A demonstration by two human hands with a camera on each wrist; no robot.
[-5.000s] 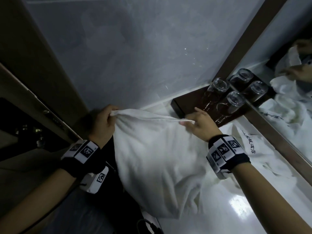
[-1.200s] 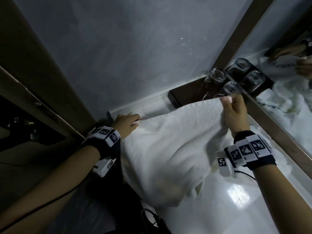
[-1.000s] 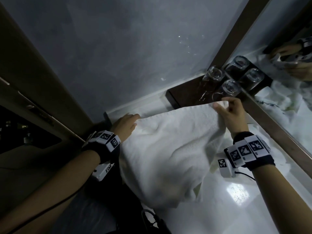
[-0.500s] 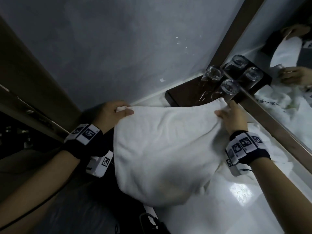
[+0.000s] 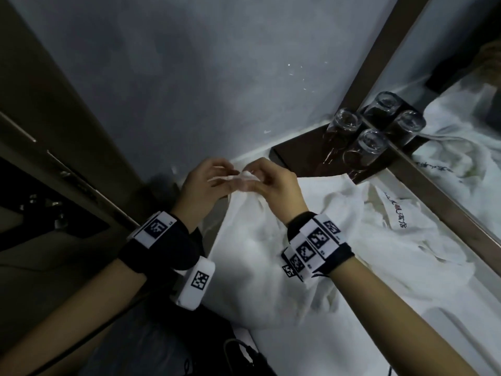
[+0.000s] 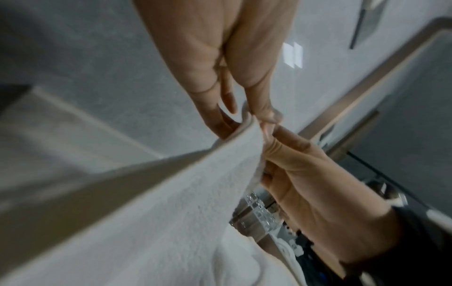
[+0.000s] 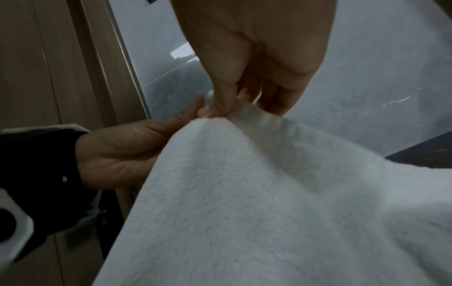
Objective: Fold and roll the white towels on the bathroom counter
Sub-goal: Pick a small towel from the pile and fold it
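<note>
A white towel [image 5: 252,253] hangs doubled over the counter's left end, its two top corners brought together. My left hand [image 5: 225,178] and right hand [image 5: 251,178] meet above it, and each pinches a corner between thumb and fingers. The left wrist view shows my left hand [image 6: 253,116] pinching the towel [image 6: 171,193] edge, with the right hand's fingers [image 6: 288,143] touching it. From the right wrist I see my right hand [image 7: 227,109] pinching the towel [image 7: 269,193] beside the left hand's fingers [image 7: 171,123]. A second white towel [image 5: 393,240] with dark printed characters lies crumpled on the counter [image 5: 406,329].
Two upturned glasses [image 5: 347,123] [image 5: 371,143] stand on a dark tray [image 5: 298,156] in the far corner, against the mirror [image 5: 461,126]. A grey wall is straight ahead and a wooden door frame [image 5: 67,126] is at the left. A black cable [image 5: 238,354] lies below the counter edge.
My hands were spread wide, holding the towel's top edge stretched. They have come together, so the two corners meet and the towel hangs folded in half.
</note>
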